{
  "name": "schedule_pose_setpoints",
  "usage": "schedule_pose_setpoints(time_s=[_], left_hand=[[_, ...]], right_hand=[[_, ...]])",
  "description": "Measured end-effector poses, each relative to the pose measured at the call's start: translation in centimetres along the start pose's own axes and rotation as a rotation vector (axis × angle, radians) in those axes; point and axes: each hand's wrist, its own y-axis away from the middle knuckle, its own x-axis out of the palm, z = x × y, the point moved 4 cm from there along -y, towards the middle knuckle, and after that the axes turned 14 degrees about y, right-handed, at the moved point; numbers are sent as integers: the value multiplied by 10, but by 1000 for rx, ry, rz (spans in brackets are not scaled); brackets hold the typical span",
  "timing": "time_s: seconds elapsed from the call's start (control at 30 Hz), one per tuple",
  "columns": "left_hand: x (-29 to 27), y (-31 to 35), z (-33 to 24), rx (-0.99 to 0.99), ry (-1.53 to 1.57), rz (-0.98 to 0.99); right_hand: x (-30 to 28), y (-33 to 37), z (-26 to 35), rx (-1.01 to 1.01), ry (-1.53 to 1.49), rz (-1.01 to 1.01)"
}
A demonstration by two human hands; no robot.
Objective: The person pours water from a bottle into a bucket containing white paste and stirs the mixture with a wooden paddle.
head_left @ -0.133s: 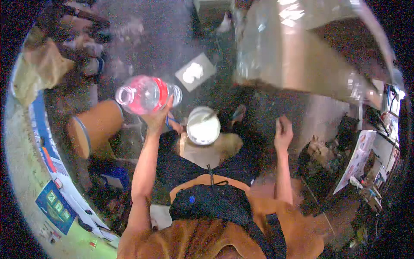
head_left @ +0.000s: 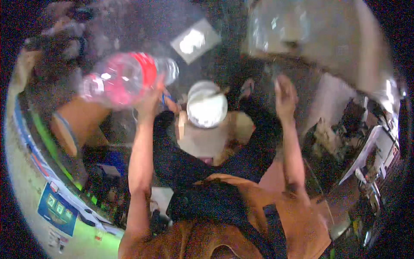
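My left hand is wrapped round a large clear plastic bottle with a red label band. The bottle lies nearly level, pointing out to the left, and motion smears it. Between my knees stands a round white tub with bright white contents. A thin stick-like thing crosses its top; its kind is unclear. Away from the tub, on the right, my right hand hangs in the air with fingers loosely curled and blurred. Nothing shows in it.
A pale sheet with a white patch lies on the dark floor ahead. Large cardboard boxes with shiny tape or wrap fill the far right. An orange-brown cylinder stands at the left, near a cluttered bench.
My left hand and the bottle sit farther up and left in the picture. My right hand has moved up, away from my body. The whole view has shifted a little.
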Motion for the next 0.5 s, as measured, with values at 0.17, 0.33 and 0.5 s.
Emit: schedule_pose_setpoints(time_s=[0.17, 0.33, 0.5], left_hand=[[19, -38, 103, 317, -90, -146], [-6, -18, 177, 244, 125, -96], [-6, -11, 170, 287, 12, -71]], right_hand=[[138, -85, 47, -557, -74, -38], [180, -98, 97, -956, 29, 75], [161, -84, 128, -1315, 167, -95]])
